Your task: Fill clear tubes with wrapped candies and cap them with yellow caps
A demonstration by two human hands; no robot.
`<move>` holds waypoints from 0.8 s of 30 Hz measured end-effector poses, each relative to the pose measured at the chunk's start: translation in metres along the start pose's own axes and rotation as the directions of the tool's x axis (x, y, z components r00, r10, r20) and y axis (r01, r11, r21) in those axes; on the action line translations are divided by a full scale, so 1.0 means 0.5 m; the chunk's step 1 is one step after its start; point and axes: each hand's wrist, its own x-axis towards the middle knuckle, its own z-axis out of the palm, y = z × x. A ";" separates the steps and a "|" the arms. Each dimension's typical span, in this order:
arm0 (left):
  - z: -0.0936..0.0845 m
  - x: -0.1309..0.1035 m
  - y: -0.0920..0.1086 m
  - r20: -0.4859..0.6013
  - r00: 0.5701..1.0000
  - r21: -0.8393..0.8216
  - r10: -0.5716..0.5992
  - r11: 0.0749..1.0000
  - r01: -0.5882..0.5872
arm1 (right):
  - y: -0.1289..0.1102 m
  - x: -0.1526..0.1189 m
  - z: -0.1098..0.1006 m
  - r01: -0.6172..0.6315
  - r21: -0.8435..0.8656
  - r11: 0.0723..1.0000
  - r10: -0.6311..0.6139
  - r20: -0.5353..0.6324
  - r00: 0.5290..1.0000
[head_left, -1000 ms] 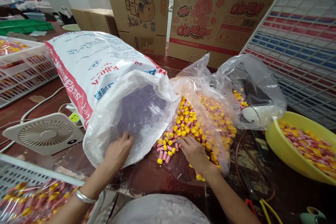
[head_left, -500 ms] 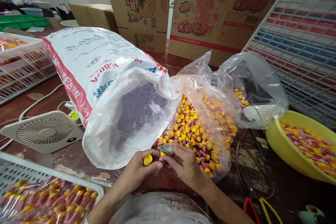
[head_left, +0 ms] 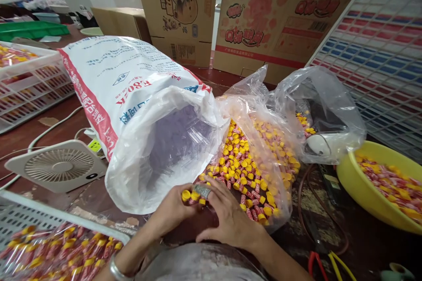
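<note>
My left hand (head_left: pixel 171 213) is closed around a few small yellow-capped tubes (head_left: pixel 186 196), with their caps showing above the fingers. Part of its grip is hidden behind the fingers. Against these tubes lies the index finger of my right hand (head_left: pixel 229 217), wrapped in grey tape (head_left: pixel 202 191). Its fingers are stretched and the thumb stands well apart. Just beyond the right hand, a loose pile of red-and-white patterned tubes with yellow caps (head_left: pixel 235 153) spills from a clear plastic bag (head_left: pixel 283 189). A large white sack (head_left: pixel 132 171) lies with its mouth facing me, left of the pile.
At lower left is a pale crate (head_left: pixel 108 232) of wrapped tubes, with a white fan (head_left: pixel 64 164) behind it. To the right stands a yellow basin (head_left: pixel 349 184) of wrapped pieces. Pliers (head_left: pixel 318 263) lie nearer me. Cardboard boxes (head_left: pixel 244 59) line the back.
My right thumb has spread away from its fingers, and the right hand has shifted slightly left against the left hand. More yellow caps now show at the left hand.
</note>
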 end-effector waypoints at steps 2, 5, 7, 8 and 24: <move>-0.045 0.007 0.004 -0.148 0.986 0.478 0.080 0.878 0.000 | 0.031 -0.010 -0.025 -0.124 -0.104 0.987 0.124 -0.006 0.992; -0.105 0.017 0.000 -0.167 0.969 0.886 0.181 0.458 0.067 | 0.086 -0.033 -0.047 -0.358 -0.362 0.861 0.367 -0.047 0.929; -0.125 0.024 -0.008 -0.129 0.976 0.959 0.174 0.274 0.077 | 0.114 -0.047 -0.047 -0.382 -0.503 0.775 0.431 -0.020 0.902; -0.128 0.027 -0.013 -0.118 0.978 0.970 0.170 0.232 0.076 | 0.123 -0.052 -0.044 -0.353 -0.543 0.762 0.422 0.003 0.906; -0.024 -0.025 0.014 0.088 0.996 0.125 0.002 0.992 -0.013 | 0.041 -0.009 -0.077 -0.239 0.323 0.916 0.306 -0.173 0.936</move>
